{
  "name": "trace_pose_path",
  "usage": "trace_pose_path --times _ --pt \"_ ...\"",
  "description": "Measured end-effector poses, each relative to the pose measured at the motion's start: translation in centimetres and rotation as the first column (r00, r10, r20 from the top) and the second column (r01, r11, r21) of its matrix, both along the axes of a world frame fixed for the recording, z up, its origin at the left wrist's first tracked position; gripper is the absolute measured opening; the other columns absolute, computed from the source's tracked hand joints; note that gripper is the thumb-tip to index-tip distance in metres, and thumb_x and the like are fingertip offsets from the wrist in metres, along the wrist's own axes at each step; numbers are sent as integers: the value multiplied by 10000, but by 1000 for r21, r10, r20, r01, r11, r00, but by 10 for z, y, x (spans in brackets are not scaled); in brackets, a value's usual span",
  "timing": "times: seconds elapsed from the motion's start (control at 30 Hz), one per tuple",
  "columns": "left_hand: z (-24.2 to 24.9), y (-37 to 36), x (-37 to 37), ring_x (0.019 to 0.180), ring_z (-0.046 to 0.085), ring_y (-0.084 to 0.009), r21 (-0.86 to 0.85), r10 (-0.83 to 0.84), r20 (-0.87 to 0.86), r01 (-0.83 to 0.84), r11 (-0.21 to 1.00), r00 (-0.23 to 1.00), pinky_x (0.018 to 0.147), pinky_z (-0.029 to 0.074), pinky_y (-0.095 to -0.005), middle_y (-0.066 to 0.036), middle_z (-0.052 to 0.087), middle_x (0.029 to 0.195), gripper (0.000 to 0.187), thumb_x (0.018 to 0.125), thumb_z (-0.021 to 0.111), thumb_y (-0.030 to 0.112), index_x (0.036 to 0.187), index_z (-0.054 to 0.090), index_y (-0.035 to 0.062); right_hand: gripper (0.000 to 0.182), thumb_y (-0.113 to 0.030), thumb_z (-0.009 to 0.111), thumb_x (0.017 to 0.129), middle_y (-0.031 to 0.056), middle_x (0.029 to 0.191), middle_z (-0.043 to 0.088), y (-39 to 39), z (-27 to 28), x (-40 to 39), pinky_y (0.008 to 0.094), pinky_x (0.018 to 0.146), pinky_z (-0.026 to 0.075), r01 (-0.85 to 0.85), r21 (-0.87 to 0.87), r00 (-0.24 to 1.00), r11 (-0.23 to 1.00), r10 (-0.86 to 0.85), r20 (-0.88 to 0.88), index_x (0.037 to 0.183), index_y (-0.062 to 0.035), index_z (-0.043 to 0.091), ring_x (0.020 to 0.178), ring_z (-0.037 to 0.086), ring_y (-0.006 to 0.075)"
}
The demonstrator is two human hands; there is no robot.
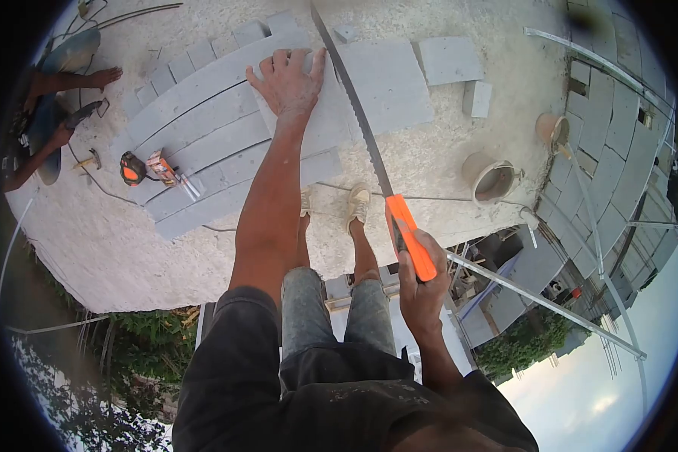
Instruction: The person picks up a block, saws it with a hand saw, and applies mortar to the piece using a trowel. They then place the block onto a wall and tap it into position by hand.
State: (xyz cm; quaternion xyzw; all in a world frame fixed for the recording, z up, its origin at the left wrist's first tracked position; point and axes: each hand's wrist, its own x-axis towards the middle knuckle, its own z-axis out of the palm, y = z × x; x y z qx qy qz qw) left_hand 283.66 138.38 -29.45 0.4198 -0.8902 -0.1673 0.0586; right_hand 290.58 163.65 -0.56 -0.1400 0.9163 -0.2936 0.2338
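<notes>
My left hand (288, 84) lies with fingers spread on top of a pale grey block (320, 126), its fingertips near the far edge. In my right hand (423, 282) is the orange handle of a hand saw (410, 226), gripped with the fingers wrapped round it. The long toothed blade points away from me and passes along the right side of the block, over the seam with another grey block (392, 83). Several long grey blocks (196, 124) lie side by side to the left of my hand.
An orange and black tape measure (132, 170) and a small printed packet (160, 166) lie on the left blocks. Another person's hand (104, 77) shows at far left, near a hammer (90, 160). Buckets (491, 178) stand right; beyond the floor's edge are metal poles (542, 301).
</notes>
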Motion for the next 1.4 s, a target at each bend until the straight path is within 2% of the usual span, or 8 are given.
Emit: trace_pose_path --times 0.37,0.57,0.67,0.93,1.17,1.27,1.3,1.4 --pt "3 1 3 1235 464 -240 33 -13 53 11 999 999 1165 96 -619 -19 622 1174 453 945 517 586 1121 741 234 446 -28 704 878 220 1166 652 14 19 15 393 826 548 45 4 999 999 -45 16 1292 -1 542 971 683 347" --pt "1 -1 4 1242 466 -242 12 -16 57 15 1000 998 1165 94 -620 -23 622 1182 442 950 514 583 1120 742 244 450 -34 712 873 211 1185 652 9 8 19 395 850 556 20 -12 1000 1000 -20 3 1291 -11 546 1033 682 346" --pt "2 0 0 1240 468 -244 16 -10 49 10 1000 999 1165 94 -620 -21 624 1178 431 949 519 582 1117 743 254 452 -44 717 873 201 1206 651 6 12 17 396 864 556 -37 65 999 997 36 17 1291 -19 547 1064 677 346" --pt "3 -1 0 1234 470 -242 18 -2 49 1 1000 999 1167 89 -620 -10 626 1169 422 938 538 589 1108 745 263 427 -48 710 873 197 1220 654 7 13 16 399 882 552 8 56 998 998 -11 63 1278 -30 577 1068 677 350" --pt "-1 -3 -1 1239 465 -242 -3 -3 48 3 1000 999 1162 93 -625 -9 626 1169 421 933 547 595 1102 746 265 378 -51 660 914 216 1191 633 -14 10 0 410 883 533 10 28 989 1000 -14 144 1272 12 559 1043 667 350" --pt "0 6 2 1241 464 -244 1 -11 45 11 1000 999 1162 93 -625 -13 627 1171 428 936 543 598 1105 747 262 370 -61 657 922 215 1191 634 -38 -17 -28 399 883 534 85 82 949 993 -106 295 1272 12 565 1047 668 345" --pt "-1 0 0 1243 463 -245 -11 -6 43 6 1000 999 1162 92 -625 -15 628 1171 430 937 540 599 1106 747 261 362 -61 652 928 207 1206 626 -33 -22 -29 392 899 528 131 22 943 991 -131 306 1272 14 568 1087 654 337" --pt "-1 -1 1 1254 457 -251 28 -21 68 19 999 997 1161 86 -627 -21 626 1185 452 942 525 607 1132 740 258 359 -59 647 933 200 1222 619 -1 -7 -10 388 912 523 76 -14 973 997 -71 221 1274 17 567 1114 645 319"
